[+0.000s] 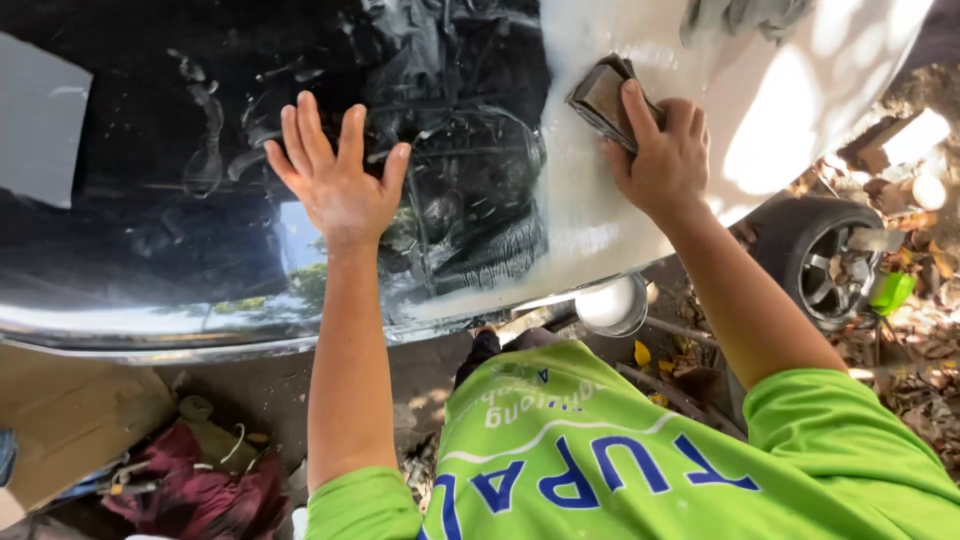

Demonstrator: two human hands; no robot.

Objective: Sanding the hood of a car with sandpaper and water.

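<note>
While left hand [338, 180] lies flat, fingers splayed on car panel [150, 230], right hand [665, 160] fingers grip sanding block [600, 98].

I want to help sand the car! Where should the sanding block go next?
Probably a short stroke left, toward the dark edge. The right hand presses the sanding block on the wet white patch, while the left hand lies flat on the glossy black panel.
</note>
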